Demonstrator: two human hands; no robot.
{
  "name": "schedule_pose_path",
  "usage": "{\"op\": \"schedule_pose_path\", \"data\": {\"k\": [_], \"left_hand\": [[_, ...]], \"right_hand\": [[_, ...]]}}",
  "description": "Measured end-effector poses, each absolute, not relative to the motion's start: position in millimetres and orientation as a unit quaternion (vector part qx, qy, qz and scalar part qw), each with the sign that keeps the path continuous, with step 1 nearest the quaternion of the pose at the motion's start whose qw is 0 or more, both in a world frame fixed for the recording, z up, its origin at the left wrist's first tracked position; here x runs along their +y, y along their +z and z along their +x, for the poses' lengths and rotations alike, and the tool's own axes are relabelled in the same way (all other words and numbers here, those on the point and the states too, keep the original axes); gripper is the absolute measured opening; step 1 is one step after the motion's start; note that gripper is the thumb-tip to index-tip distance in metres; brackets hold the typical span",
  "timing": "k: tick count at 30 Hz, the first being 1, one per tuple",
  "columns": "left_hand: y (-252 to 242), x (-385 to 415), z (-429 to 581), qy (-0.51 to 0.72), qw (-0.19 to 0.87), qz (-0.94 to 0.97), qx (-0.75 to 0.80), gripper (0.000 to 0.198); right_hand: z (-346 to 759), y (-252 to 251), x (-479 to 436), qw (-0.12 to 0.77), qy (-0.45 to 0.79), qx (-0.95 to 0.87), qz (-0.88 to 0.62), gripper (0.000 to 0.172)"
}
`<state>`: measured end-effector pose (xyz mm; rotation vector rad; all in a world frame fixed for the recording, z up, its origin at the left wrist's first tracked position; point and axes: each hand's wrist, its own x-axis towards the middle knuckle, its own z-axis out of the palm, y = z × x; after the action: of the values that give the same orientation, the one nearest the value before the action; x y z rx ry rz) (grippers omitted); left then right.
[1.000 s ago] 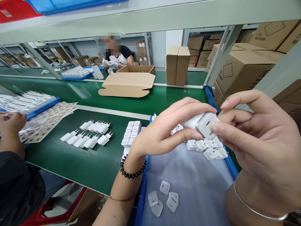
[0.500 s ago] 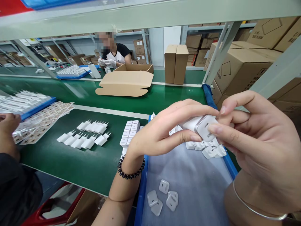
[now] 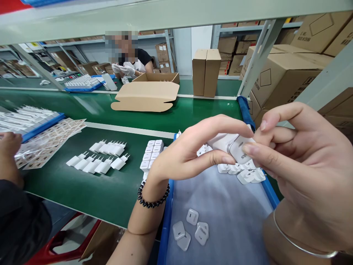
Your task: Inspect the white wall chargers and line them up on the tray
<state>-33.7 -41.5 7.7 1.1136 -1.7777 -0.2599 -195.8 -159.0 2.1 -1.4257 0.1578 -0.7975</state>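
A white plug charger (image 3: 239, 150) with a port in its square end face is held up over a blue-rimmed tray (image 3: 166, 221). My left hand (image 3: 184, 152) is closed round its body, thumb below and fingers above. The thumb and fingers of my right hand (image 3: 300, 154) pinch the right edge of the end face; whether that face is a separate cap I cannot tell. Under my hands, several white plug pieces (image 3: 251, 176) lie at the tray's far end, partly hidden. Loose white square caps (image 3: 192, 217) lie nearer, on the tray's sheet.
Left of the tray, white chargers stand stacked (image 3: 151, 154), and more pronged chargers (image 3: 102, 166) lie in rows. Sticker sheets (image 3: 52, 141) are beside another person's hand (image 3: 11, 145). Beyond sit an open carton (image 3: 146, 96) and a gloved co-worker. Tall boxes (image 3: 206, 73) stand behind.
My left index finger has lifted slightly off the top of the charger. Otherwise both hands and the charger stay nearly in place; the view has shifted a little.
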Motion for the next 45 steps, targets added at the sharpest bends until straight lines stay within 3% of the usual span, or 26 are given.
{"op": "schedule_pose_path", "data": {"k": [7, 20, 45], "left_hand": [[1, -48, -30, -0.135, 0.515, 0.443, -0.721, 0.024], [-16, -65, -28, -0.24, 0.573, 0.381, -0.684, 0.024], [-12, -58, -26, -0.327, 0.558, 0.396, -0.651, 0.025]], "right_hand": [[-191, -6, -155, 0.67, -0.406, 0.062, -0.618, 0.032], [-185, -10, -147, 0.552, -0.486, 0.101, -0.67, 0.023], [-190, -11, -150, 0.539, -0.452, 0.078, -0.707, 0.021]]}}
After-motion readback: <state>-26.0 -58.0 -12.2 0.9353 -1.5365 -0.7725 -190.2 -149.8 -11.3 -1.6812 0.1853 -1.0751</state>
